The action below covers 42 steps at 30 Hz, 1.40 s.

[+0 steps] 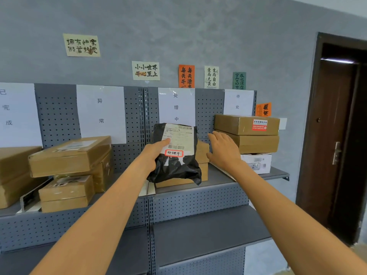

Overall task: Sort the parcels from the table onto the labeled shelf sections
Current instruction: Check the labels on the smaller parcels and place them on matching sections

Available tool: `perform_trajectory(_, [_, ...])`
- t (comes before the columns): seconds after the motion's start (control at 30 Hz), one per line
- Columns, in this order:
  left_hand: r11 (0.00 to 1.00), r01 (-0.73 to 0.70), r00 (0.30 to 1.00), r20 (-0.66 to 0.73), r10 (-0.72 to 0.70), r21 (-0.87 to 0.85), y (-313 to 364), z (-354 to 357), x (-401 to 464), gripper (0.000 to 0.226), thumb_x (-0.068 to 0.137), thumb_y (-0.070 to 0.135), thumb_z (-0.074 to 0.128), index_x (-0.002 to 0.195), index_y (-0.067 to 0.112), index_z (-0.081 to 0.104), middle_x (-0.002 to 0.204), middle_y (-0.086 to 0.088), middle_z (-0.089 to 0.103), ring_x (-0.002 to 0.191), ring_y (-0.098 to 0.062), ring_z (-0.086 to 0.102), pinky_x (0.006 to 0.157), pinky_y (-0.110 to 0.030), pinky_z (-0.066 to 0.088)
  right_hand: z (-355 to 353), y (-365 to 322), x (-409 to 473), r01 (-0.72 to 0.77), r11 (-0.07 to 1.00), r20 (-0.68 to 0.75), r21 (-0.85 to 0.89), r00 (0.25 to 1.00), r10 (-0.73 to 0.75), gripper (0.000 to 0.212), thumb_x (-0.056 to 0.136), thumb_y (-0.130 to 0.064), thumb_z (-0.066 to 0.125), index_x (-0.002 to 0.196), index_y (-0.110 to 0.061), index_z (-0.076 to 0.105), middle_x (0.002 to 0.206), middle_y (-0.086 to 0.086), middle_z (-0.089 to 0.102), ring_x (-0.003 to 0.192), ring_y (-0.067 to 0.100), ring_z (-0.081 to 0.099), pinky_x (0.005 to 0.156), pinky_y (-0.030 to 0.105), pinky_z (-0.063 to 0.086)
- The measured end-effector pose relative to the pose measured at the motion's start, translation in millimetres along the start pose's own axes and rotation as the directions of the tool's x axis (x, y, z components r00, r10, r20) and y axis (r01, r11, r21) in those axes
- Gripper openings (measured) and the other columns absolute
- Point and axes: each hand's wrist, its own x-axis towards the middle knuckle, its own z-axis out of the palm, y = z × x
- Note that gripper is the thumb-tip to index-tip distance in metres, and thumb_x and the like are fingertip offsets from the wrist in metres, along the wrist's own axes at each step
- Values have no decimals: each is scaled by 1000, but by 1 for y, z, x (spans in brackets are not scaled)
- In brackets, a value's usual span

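My left hand (154, 153) grips a black plastic mailer parcel (176, 167) by its left edge, thumb on its white shipping label. The parcel stands upright in front of the shelf section whose paper sign (176, 107) reads 处理中, and a red-framed sticker (174, 153) on the parcel shows the same words. Behind it a brown cardboard box (202, 155) lies on the upper shelf (218, 176). My right hand (223, 148) is open with straight fingers just right of the parcel, not touching it.
A stack of two brown boxes (248, 133) on a white box (258, 162) fills the right section. Several brown boxes (71, 157) are piled in the section to the left. A bare lower shelf (198, 233) juts out below. A dark door (341, 135) stands at right.
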Motion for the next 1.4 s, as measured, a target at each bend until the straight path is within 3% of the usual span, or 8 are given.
perform_trajectory(0.3, [1000,14,1000,-12,-14,2,-5,44,55,27,93,20,63,118,8,64,97,-8,71,75,-21,67,63,-30,52,36,47,46,21,1000,5,2,1000,-21,55,93,-23,55,143,-10,35,146,10,40,136,27,34,112,33,26])
perform_trajectory(0.47, [1000,4,998,-69,-5,-13,-9,77,87,28,92,19,64,117,7,64,91,-9,71,77,-23,68,68,-33,56,60,83,75,84,996,22,12,996,-84,57,92,-26,58,142,-9,36,142,9,43,133,28,37,111,35,30])
perform_trajectory(0.63, [999,45,992,-119,-47,-23,-19,116,108,11,92,19,64,97,9,64,81,-9,70,71,-21,67,65,-31,56,80,120,101,138,990,16,18,990,-139,54,91,-27,59,137,-9,40,138,10,46,129,28,40,108,35,32])
perform_trajectory(0.7, [997,73,990,-121,-76,-29,-26,130,114,11,92,20,64,98,10,65,83,-8,71,73,-21,68,70,-31,56,86,131,106,159,987,28,28,987,-160,55,91,-26,58,140,-8,39,141,11,44,131,29,39,110,36,31])
perform_trajectory(0.97, [996,65,982,-175,-75,-60,-59,166,112,23,93,22,63,112,8,64,100,-9,72,74,-19,68,59,-28,52,105,162,96,182,980,69,75,980,-187,55,92,-21,56,142,-7,37,145,12,41,135,30,36,110,36,29])
perform_trajectory(1.1, [997,55,988,-141,-64,-62,-68,178,101,30,93,22,63,118,5,64,108,-12,71,77,-19,68,64,-28,53,106,168,79,169,980,64,103,982,-176,52,90,-13,54,140,-7,39,143,11,43,132,28,37,104,33,32])
perform_trajectory(1.3, [990,116,989,-77,-122,-81,-91,190,84,32,93,21,64,119,2,62,114,-15,69,71,-18,66,57,-26,53,92,176,48,124,989,84,86,988,-131,52,92,-12,51,142,-8,38,145,12,41,132,30,38,105,38,34])
perform_trajectory(1.4, [982,162,984,-56,-168,-94,-111,192,80,36,92,20,65,122,0,61,117,-17,67,78,-22,65,64,-29,54,95,181,31,105,993,109,48,988,-109,50,93,-13,51,141,-8,39,144,11,43,131,31,39,104,38,34])
